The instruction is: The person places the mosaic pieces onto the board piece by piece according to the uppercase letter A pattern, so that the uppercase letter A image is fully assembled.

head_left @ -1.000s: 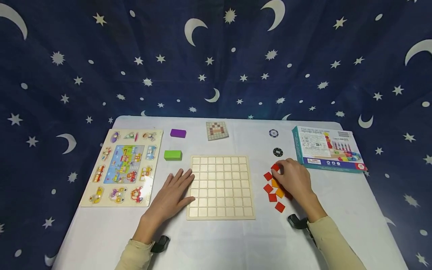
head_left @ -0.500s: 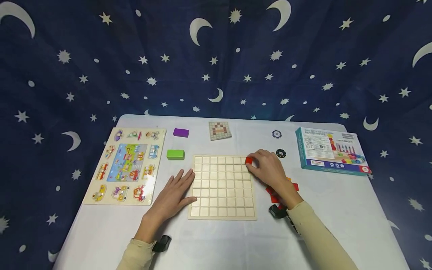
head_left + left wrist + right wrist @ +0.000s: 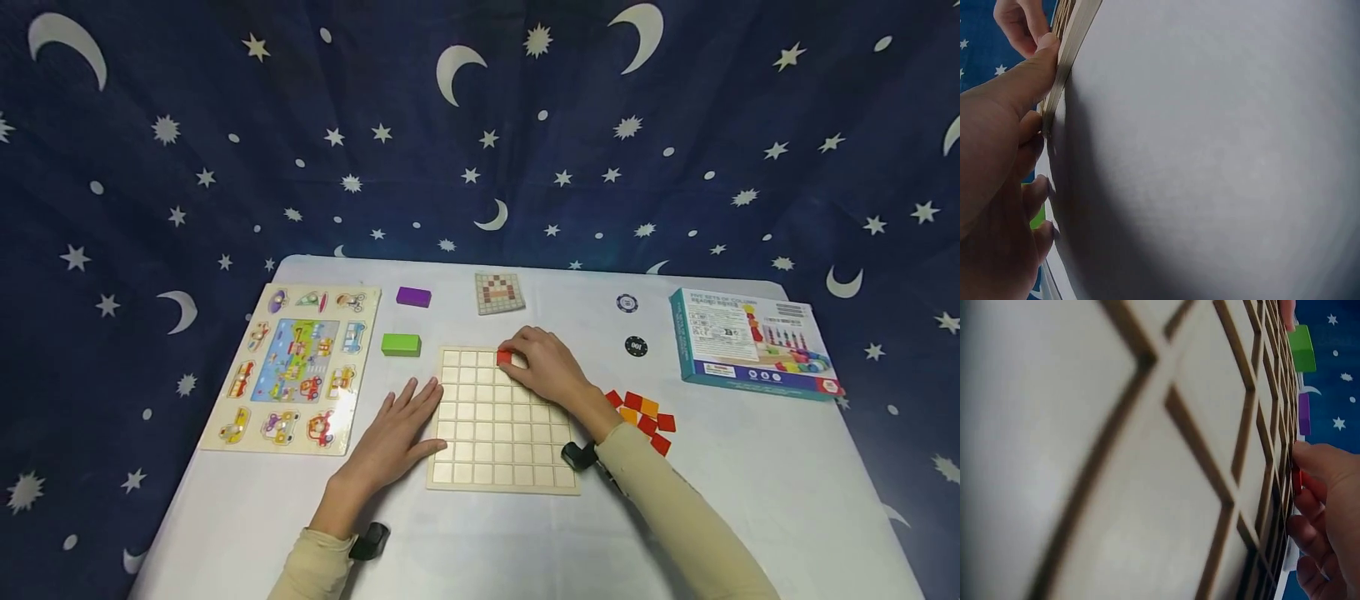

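Head view: the right hand (image 3: 546,367) pinches a red tile (image 3: 504,357) over the grid board's (image 3: 501,433) far row, mid-placement, I'd judge. The left hand (image 3: 396,429) lies flat, bracing the board's left edge on the tabletop (image 3: 750,483).

Left wrist: fingers (image 3: 1029,75) press the board's edge (image 3: 1069,50).

Right wrist: the tile (image 3: 1297,480) sits at the fingertips; next it likely needs squaring into one cell.

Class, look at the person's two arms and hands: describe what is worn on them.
Both arms wear long cream sleeves, the left sleeve and the right sleeve, ending at the wrist. A small black device is strapped at each wrist. The left hand and right hand are bare: no gloves.
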